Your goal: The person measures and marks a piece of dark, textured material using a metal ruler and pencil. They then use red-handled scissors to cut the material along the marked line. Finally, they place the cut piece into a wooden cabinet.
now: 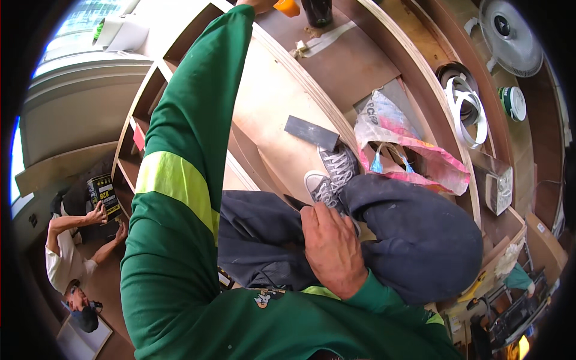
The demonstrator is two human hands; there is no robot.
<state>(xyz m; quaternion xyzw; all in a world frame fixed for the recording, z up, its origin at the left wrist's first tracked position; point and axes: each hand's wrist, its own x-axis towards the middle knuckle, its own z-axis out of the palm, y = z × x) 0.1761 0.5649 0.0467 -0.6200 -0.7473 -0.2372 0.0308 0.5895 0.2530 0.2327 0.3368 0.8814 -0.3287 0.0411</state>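
My left arm, in a green sleeve with a yellow band, stretches up to the top edge. Only part of my left hand (259,5) shows there, its fingers cut off, beside an orange object (287,7). Down by my knees, my right hand (333,249) is closed, with a dark, thin, flat piece (295,203) jutting out past its fingers; its kind is hidden by the hand. Ahead of my grey sneakers (327,177), a dark grey flat block (312,132) lies on pale plywood (270,90). A dark container (318,11) stands near the orange object.
Wooden partitions (300,75) run past me on both sides. A torn pink-and-white bag (414,153) lies right of my feet. Farther right are white strip coils (467,114), a fan (510,36) and a green-white tub (512,103). At left, another person (72,258) handles a black-yellow can (103,195).
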